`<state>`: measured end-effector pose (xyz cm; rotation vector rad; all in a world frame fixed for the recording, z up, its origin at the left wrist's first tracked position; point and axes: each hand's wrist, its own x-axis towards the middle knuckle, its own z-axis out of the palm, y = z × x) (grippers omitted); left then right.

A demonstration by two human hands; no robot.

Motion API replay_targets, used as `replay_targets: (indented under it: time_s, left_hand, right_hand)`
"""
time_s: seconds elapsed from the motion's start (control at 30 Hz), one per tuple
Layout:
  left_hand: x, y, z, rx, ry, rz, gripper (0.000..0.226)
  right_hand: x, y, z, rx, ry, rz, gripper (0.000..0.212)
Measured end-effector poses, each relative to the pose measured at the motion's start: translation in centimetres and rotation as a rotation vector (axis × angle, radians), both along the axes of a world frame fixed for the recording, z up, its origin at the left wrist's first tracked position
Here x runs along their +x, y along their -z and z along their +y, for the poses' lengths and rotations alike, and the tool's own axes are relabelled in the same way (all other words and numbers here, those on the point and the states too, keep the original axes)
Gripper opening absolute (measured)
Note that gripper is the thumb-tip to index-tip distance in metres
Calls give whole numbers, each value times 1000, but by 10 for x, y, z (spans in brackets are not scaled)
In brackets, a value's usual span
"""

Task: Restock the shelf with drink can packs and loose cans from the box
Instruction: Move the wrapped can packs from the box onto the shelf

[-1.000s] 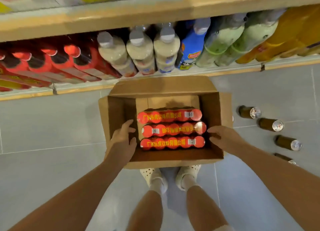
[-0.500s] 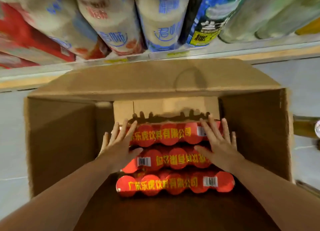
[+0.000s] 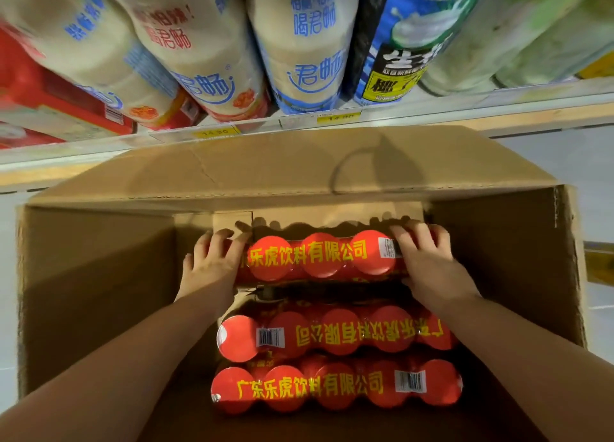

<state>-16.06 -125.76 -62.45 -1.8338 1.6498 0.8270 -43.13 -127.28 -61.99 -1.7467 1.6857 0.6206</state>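
Observation:
An open cardboard box (image 3: pixel 99 275) holds three red shrink-wrapped can packs with yellow lettering. Both hands grip the far can pack (image 3: pixel 319 259) by its ends: my left hand (image 3: pixel 212 262) wraps its left end, my right hand (image 3: pixel 428 262) its right end. That pack sits higher than the others, with a dark gap below it. The middle pack (image 3: pixel 335 335) and the near pack (image 3: pixel 335 387) lie flat in the box. The shelf (image 3: pixel 432 113) runs just beyond the box.
Large beige bottles (image 3: pixel 305 43) with blue lettering, a blue-labelled bottle (image 3: pixel 405 43), pale green bottles and red cartons (image 3: pixel 50 89) fill the shelf above the box. Yellow price tags (image 3: pixel 339 117) line its front edge. Grey floor tiles and part of a brown can (image 3: pixel 598 262) show at the right.
My head has dropped closer to the box. Both hands slid from the tops of the packs to the ends of the far pack, closed on it, and it has risen slightly.

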Motion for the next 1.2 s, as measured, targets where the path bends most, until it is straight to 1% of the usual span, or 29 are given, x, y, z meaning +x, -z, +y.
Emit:
replay_targets:
  time_s: [0.1, 0.2, 0.27, 0.37, 0.53, 0.63, 0.73, 0.77, 0.8, 0.9, 0.93, 1.0, 1.03, 1.1, 1.17, 1.2]
  left_hand:
    - [-4, -8, 6, -21, -81, 27, 75]
    - [-7, -32, 16, -75, -108, 16, 67]
    - [-8, -59, 27, -102, -137, 25, 63]
    - [-8, -111, 41, -119, -155, 39, 64]
    - [-12, -228, 55, -85, -170, 56, 68]
    - [-14, -310, 59, -47, -149, 49, 69]
    - [-13, -393, 63, -64, -104, 53, 70]
    - [-12, -426, 63, -81, -83, 60, 70]
    - [-10, -448, 64, -109, -59, 69, 70]
    - [-4, -528, 69, -179, -28, 72, 72]
    - [-2, -563, 71, -228, -1, 73, 73]
    - [3, -582, 73, -229, 30, 80, 74]
    - [5, -602, 75, -252, 23, 93, 74]
    - [10, -641, 78, -310, 46, 86, 74]
    - [12, -674, 73, -383, 34, 117, 75]
    - [14, -694, 69, -441, 40, 128, 74]
  right_hand:
    - [0, -5, 6, 19, 40, 21, 72]
    - [-1, -25, 13, -59, 63, 4, 64]
    - [-2, -53, 21, -99, 69, -7, 62]
    - [-5, -105, 32, -145, 62, -25, 58]
    - [-11, -220, 44, -101, 50, -68, 57]
    - [-14, -302, 48, -78, 49, -68, 63]
    - [-18, -387, 57, -90, -2, -56, 68]
    - [-18, -420, 59, -105, -24, -57, 69]
    - [-20, -441, 60, -128, -41, -62, 70]
    - [-25, -516, 64, -180, -24, -110, 70]
    - [-26, -548, 64, -218, -46, -129, 69]
    - [-26, -564, 61, -197, -102, -98, 70]
    - [-26, -582, 61, -211, -125, -104, 71]
    - [-30, -619, 57, -278, -202, -103, 73]
    - [-30, -653, 44, -352, -244, -122, 73]
    - [-31, -674, 37, -421, -275, -129, 72]
